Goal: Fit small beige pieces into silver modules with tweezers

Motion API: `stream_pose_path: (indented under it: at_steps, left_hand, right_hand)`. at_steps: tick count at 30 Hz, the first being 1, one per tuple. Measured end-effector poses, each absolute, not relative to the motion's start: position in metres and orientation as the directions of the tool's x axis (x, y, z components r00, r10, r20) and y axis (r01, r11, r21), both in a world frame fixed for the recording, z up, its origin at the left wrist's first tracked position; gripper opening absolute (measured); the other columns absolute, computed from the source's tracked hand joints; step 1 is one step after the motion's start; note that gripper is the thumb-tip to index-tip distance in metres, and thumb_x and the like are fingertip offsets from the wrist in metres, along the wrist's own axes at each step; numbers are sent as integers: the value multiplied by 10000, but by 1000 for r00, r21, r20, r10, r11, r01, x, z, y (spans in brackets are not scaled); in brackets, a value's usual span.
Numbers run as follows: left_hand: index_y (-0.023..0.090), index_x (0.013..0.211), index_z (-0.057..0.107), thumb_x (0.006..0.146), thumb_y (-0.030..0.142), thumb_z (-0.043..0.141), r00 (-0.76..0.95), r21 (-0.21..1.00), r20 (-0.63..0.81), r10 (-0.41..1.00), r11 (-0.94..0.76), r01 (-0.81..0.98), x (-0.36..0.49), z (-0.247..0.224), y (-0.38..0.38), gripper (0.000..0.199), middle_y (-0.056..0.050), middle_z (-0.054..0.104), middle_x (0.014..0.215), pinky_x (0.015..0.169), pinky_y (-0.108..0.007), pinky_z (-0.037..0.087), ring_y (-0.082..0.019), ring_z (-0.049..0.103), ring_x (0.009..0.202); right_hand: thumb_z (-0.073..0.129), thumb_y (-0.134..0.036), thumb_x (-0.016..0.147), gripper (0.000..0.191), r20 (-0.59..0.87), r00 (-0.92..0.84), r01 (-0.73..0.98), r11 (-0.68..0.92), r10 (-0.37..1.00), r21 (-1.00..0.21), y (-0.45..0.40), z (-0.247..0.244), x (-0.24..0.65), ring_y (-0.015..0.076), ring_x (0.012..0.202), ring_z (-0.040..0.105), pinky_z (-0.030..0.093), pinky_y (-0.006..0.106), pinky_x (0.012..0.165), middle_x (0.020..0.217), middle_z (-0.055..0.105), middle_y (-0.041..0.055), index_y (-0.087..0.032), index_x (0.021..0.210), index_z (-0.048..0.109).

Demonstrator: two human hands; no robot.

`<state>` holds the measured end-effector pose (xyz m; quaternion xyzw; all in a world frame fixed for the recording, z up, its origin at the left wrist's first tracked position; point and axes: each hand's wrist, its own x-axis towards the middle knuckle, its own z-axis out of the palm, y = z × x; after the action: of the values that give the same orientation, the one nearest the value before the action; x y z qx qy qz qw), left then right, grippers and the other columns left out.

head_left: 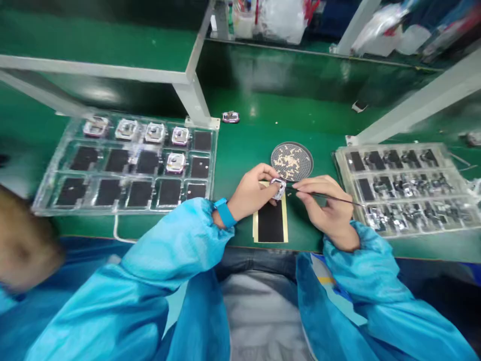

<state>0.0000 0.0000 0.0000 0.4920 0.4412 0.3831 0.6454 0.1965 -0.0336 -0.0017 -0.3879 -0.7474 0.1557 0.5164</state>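
My left hand (pixel 252 195), with a blue band at the wrist, pinches a small white rounded-square watch-like case (pixel 278 189). From the other side my right hand (pixel 328 205) holds thin dark tweezers (pixel 326 196), their tip close to the case; whether it touches, I cannot tell. Just beyond the fingers stands a round dark dish (pixel 308 159) with many tiny beige pieces (pixel 288 160). Below the case lies a black sheet with a pale yellow border (pixel 270 225), partly under my left fingers.
At left, a clear compartment tray (pixel 126 142) holds several similar cases; another tray (pixel 413 200) at right holds small metallic parts. One case (pixel 230 117) lies near a white shelf post (pixel 191 98). A second post (pixel 413 103) slants at right. Another person's head (pixel 28 240) shows at far left.
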Motion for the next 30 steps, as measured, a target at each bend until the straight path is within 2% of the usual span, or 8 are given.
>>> stream_pose_path:
  at_steps: [7,12,21,26,30]
  left_hand:
    - [152,949,555,820,122,710,310,968,-228,923,249,-28,-1,3,1,204,15,647,852,427,-142,494,-83,684,524]
    - [148,955,559,842,161,712,310,968,-220,925,247,-50,-2,6,0,190,7,650,859,441,-147,504,-97,701,559]
    - [129,1008,605,855,194,726,310,964,-213,927,250,-86,-4,8,0,206,-32,691,889,459,-146,512,-102,704,596]
    - [119,1019,623,836,171,746,309,953,-246,919,288,-96,-6,9,2,227,-45,718,885,461,-157,518,-107,704,580]
    - [104,1024,649,797,144,771,366,922,-293,883,362,-136,-6,12,2,260,-54,735,842,447,-167,508,-112,693,554]
  right_hand:
    - [755,-80,836,279,640,-202,459,649,741,-607,-34,-3,196,233,895,744,579,425,812,980,793,39,-269,1037,714]
    - [763,-102,829,262,630,-146,389,630,763,-672,-37,-3,196,244,878,736,589,436,785,966,782,48,-267,1028,722]
    - [761,-95,838,255,539,-176,346,565,824,-749,-36,-5,195,248,903,722,567,447,838,965,765,55,-255,1034,732]
    - [732,-113,883,170,403,-170,180,431,899,-884,-38,-1,198,240,945,732,581,435,872,975,774,59,-245,990,739]
    - [736,-119,890,142,319,-237,9,330,918,-944,-38,4,203,221,931,744,606,390,820,973,782,53,-239,967,740]
